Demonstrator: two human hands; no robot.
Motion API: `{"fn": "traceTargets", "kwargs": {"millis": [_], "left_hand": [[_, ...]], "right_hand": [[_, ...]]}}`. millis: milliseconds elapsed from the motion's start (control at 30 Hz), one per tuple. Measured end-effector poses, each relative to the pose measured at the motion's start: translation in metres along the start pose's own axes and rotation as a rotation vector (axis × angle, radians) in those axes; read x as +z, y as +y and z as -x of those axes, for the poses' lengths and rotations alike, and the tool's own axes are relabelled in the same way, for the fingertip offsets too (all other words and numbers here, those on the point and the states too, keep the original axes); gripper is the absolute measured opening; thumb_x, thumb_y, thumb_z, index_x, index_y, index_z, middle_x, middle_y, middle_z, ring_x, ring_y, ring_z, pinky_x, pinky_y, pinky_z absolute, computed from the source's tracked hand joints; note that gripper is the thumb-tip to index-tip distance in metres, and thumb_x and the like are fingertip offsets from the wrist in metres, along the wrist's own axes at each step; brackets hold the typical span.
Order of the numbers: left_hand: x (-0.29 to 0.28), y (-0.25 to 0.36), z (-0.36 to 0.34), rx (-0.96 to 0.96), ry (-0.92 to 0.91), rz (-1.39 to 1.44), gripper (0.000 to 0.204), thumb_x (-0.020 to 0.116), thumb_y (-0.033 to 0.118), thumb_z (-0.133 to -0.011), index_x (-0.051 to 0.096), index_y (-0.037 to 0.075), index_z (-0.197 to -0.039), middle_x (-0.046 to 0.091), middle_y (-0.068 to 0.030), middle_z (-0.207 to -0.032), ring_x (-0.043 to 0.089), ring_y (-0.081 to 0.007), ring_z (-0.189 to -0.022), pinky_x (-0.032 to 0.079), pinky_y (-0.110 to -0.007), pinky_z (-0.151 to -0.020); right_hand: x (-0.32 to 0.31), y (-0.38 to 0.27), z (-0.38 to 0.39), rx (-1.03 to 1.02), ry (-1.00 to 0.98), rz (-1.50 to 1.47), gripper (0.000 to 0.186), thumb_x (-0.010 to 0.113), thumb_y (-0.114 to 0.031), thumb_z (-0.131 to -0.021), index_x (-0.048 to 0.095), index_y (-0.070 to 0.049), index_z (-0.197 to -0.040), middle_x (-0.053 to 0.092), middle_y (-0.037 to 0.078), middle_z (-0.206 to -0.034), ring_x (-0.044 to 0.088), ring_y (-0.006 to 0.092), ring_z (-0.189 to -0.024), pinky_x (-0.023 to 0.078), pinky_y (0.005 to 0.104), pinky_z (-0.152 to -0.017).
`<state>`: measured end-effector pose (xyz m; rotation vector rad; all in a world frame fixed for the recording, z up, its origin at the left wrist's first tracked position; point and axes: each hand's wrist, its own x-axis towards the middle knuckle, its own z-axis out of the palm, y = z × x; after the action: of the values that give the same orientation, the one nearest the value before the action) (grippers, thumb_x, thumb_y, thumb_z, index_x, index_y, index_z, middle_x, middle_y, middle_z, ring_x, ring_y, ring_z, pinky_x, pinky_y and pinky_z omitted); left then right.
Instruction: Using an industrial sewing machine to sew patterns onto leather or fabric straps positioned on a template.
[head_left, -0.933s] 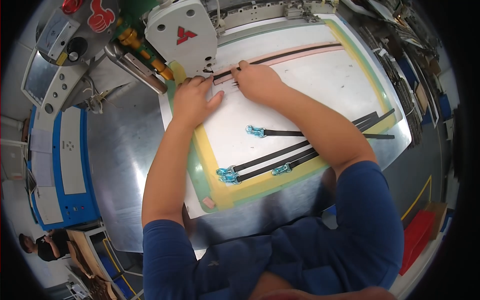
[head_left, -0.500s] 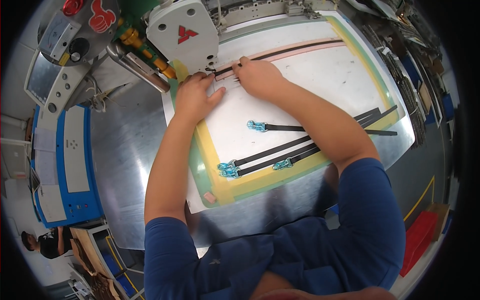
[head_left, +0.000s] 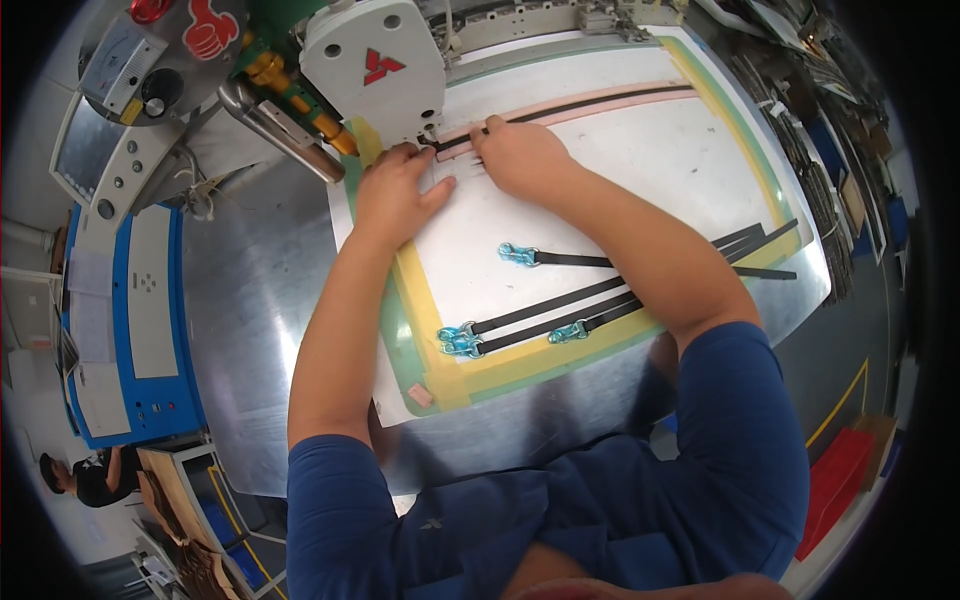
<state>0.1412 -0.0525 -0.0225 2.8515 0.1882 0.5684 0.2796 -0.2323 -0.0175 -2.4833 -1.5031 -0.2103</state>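
A long black strap (head_left: 600, 98) lies along a pink strip (head_left: 655, 97) across the far part of a white board (head_left: 480, 205). My left hand (head_left: 392, 200) rests flat near the strap's left end, thumb spread, fingertips beside the small foot under a white sewing machine head (head_left: 378, 62). Just to its right, my right hand (head_left: 525, 158) has its fingers curled onto the strap. What lies under the left fingertips is hidden. Nearer me, several black straps with metal hooks in blue wrap (head_left: 461, 340) lie on the board, partly behind my right forearm.
Yellow and green tape borders (head_left: 408, 290) frame the board, on a shiny metal table (head_left: 255, 350). Left of the machine head hangs a metal tube (head_left: 280, 130). A blue and white cabinet (head_left: 150, 320) stands at left; a person (head_left: 95, 478) is far behind it.
The whole view has shifted slightly. Both hands stay at the strap near the machine head, with little visible movement.
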Motion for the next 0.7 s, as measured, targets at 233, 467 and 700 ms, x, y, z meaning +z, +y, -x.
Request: {"fn": "traceTargets", "kwargs": {"millis": [233,467,700], "left_hand": [[0.0037,0.0024,0.0010,-0.012,0.002,-0.028,0.052,0.075,0.040,-0.089,0.075,0.005,-0.127,0.067,-0.0162,-0.129,0.063,-0.0346,-0.120,0.049,-0.042,-0.105],[0.0058,0.0018,0.0009,0.003,0.036,-0.032,0.049,0.075,0.037,-0.088,0.075,0.005,-0.126,0.068,-0.0142,-0.123,0.064,-0.0340,-0.116,0.049,-0.043,-0.102],[0.0101,0.0031,0.0027,0.013,0.063,-0.053,0.050,0.075,0.038,-0.088,0.075,0.006,-0.127,0.069,-0.0137,-0.123,0.064,-0.0329,-0.116,0.048,-0.044,-0.103]], "right_hand": [[-0.0007,-0.0001,0.0050,-0.023,0.022,0.009,0.031,0.057,-0.007,-0.093,0.065,0.006,-0.121,0.068,0.019,-0.109,0.075,0.0361,-0.092,0.063,0.0425,-0.074],[-0.0019,-0.0047,0.0042,-0.007,0.011,0.029,0.032,0.059,-0.008,-0.093,0.066,0.005,-0.121,0.069,0.019,-0.107,0.076,0.0345,-0.090,0.063,0.0415,-0.073],[-0.0006,-0.0036,0.0026,-0.007,-0.033,0.055,0.038,0.057,-0.007,-0.093,0.064,0.003,-0.129,0.068,0.021,-0.111,0.075,0.0359,-0.090,0.063,0.0426,-0.074]]}}
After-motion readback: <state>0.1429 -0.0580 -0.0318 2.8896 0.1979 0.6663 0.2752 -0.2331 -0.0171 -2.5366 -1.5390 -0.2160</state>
